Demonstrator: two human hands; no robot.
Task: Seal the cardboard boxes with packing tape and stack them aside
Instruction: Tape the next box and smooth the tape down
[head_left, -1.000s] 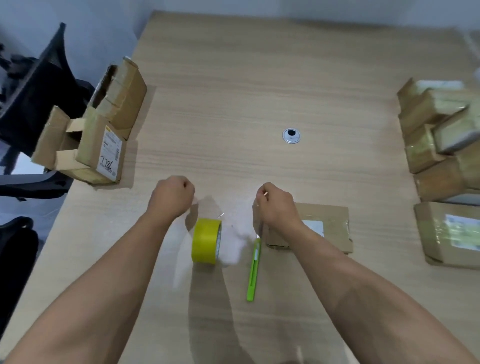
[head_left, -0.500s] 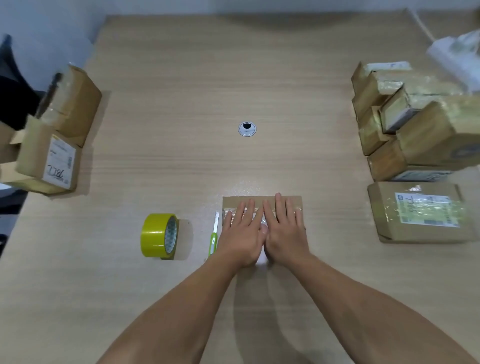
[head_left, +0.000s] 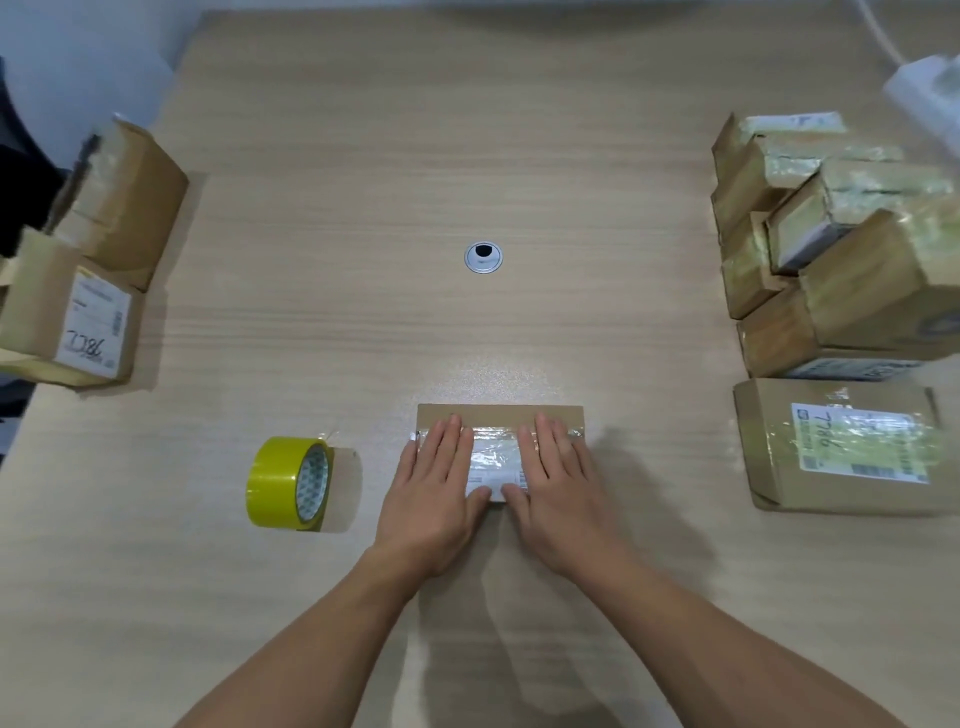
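Left of box: tape roll was stood on edge.
Hands: left hand and right hand were laid flat on it, fingers straight.
Change: hands were spread apart.

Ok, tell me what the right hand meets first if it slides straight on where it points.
Beyond the far edge of the box the right hand finds bare table, then probably the round grommet, roughly in line.

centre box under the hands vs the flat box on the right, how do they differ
The centre box is pressed by the left hand and right hand; the right box lies untouched. The right box looks larger than the centre box. Both are flat, brown, labelled, taped.
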